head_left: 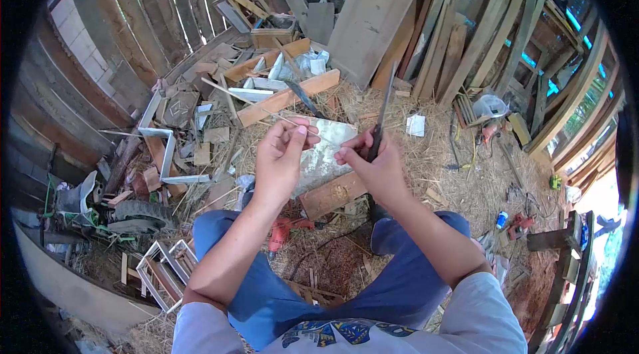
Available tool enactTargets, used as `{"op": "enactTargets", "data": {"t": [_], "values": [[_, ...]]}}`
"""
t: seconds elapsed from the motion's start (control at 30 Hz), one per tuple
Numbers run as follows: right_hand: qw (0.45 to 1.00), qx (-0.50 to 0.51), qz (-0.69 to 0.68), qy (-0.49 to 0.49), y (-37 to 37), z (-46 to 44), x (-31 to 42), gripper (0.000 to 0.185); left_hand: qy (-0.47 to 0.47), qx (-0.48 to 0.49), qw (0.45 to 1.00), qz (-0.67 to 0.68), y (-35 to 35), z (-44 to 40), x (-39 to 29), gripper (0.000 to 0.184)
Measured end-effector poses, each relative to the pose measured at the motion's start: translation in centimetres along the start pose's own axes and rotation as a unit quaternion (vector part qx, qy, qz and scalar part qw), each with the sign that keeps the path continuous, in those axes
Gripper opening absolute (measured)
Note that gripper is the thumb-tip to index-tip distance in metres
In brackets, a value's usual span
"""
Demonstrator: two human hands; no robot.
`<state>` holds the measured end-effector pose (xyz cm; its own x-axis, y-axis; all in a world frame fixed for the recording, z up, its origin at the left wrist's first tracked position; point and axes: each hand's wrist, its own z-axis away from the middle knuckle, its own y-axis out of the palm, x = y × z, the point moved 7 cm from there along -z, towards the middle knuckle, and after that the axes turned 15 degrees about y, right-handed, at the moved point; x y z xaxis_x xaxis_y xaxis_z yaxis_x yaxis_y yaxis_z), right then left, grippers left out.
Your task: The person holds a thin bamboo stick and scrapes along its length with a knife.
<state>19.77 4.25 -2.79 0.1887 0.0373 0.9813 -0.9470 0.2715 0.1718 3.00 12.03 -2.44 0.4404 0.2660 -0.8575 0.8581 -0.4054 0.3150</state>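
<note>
- The left hand (283,157) is closed in a pinch, thumb against fingers, on a thin stick (277,115) held above a pale, blotched panel (317,169); whether the stick's near end reaches the other fingertips is hard to tell.
- The right hand (374,166) is wrapped around the dark handle of a knife (387,102), its long blade pointing up and away from the person.
- The stick looks very light and dry—stiff along its length, yet likely to snap if bent hard. A soft pinch near the middle should steady it, with fingers well clear of the edge.
- The knife seems rigid and heavier, probably sharp; the handle is the only safe hold, and a firm grip there would keep it from twisting.
- Beneath the hands, a wooden block (333,195) sits beside the panel, with a red tool (282,233) between the person's legs.
</note>
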Motion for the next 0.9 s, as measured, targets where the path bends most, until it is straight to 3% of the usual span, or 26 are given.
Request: {"op": "enactTargets", "data": {"t": [0.33, 0.53, 0.7, 0.8, 0.9], "values": [[0.995, 0.032, -0.041, 0.082, 0.6, 0.3, -1.8, 0.036, -0.027, -0.017, 0.999, 0.019, 0.4, 0.0, 0.4, 0.019], [0.997, 0.006, -0.028, 0.075, -1.0, 0.0, -0.3, 0.028, -0.013, -0.022, 0.999, 0.033, 0.1, -0.4, -1.4, 0.022], [0.996, -0.019, -0.015, 0.082, -3.2, -0.8, 1.0, 0.02, -0.028, 0.07, 0.997, -0.008, 1.9, 0.3, -3.0, 0.022], [0.997, -0.022, -0.006, 0.069, -3.8, -1.2, 1.8, 0.024, -0.053, 0.16, 0.983, -0.078, 2.7, 1.5, -2.5, 0.022], [0.999, 0.001, -0.017, 0.052, -3.8, -1.4, 2.7, 0.024, -0.076, 0.193, 0.976, -0.061, 4.2, 2.9, -2.5, 0.021]]}}
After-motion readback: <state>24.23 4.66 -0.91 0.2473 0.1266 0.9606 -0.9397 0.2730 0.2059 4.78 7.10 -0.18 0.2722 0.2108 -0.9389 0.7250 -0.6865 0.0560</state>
